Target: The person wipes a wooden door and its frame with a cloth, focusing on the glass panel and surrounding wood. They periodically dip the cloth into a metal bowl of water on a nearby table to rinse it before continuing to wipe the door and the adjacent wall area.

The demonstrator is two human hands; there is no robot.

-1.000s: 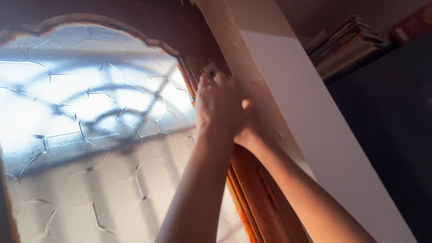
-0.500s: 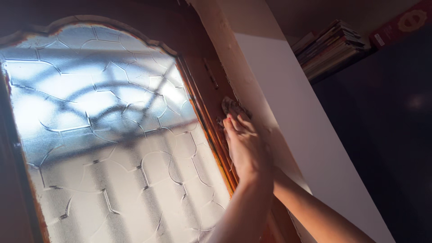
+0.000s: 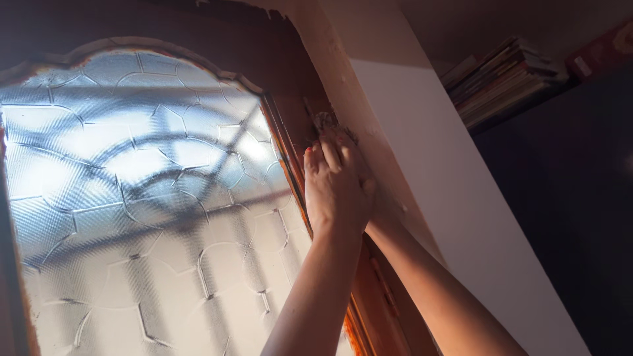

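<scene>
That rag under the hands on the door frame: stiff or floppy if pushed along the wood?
Probably floppy: the rag shows as a crumpled wad past the fingertips of the left hand. Likely light, since flat fingers alone pin it to the wooden frame. It may bunch rather than slide cleanly. The right hand is hidden.

window pane (image 3: 132, 198): textured frosted glass, leaded lines | door frame (image 3: 297, 86): glossy reddish wood | cloth (image 3: 324, 122): crumpled, matt fabric | wall (image 3: 422, 132): matt, rough-edged plaster | books (image 3: 501, 79): paper
</scene>
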